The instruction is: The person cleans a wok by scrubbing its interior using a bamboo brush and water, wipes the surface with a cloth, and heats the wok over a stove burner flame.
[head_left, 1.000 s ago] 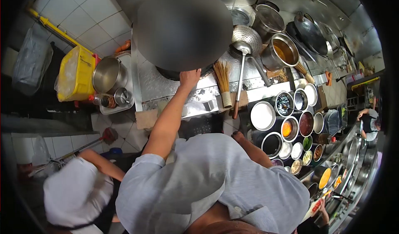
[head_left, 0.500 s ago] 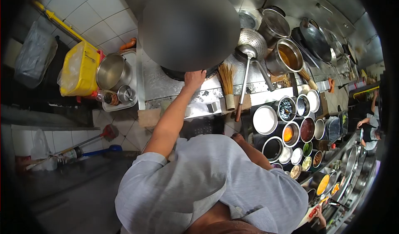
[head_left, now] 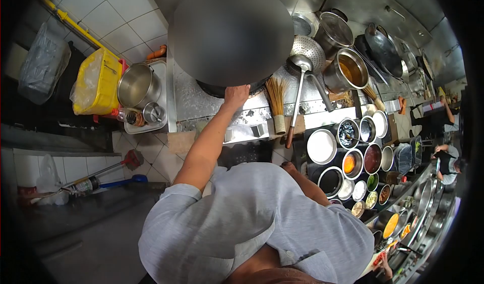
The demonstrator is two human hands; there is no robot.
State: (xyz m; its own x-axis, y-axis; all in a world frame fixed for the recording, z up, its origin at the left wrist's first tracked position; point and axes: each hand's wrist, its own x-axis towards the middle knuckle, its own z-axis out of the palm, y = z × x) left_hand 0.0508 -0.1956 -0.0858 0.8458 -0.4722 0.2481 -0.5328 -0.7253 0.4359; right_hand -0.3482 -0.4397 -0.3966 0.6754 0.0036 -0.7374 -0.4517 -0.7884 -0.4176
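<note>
My left hand (head_left: 237, 95) is closed on the near rim of a dark wok (head_left: 209, 89), most of which is hidden behind a grey blurred disc. To its right a bamboo brush (head_left: 277, 102) and a long-handled ladle (head_left: 297, 102) lie on the steel stove top (head_left: 189, 100). My right hand (head_left: 289, 167) hangs low beside my body, near the stove's front edge; its fingers are mostly hidden. A perforated strainer (head_left: 308, 52) rests behind the ladle.
Several seasoning bowls, one a white-filled bowl (head_left: 321, 146), stand at the right. A pot of brown liquid (head_left: 348, 71) sits behind them. At the left are a yellow container (head_left: 98, 82) and a steel pot (head_left: 136, 86). Other people work at the far right.
My hands have hardly moved. At the far right, a person near the back has shifted and shows more of the body.
</note>
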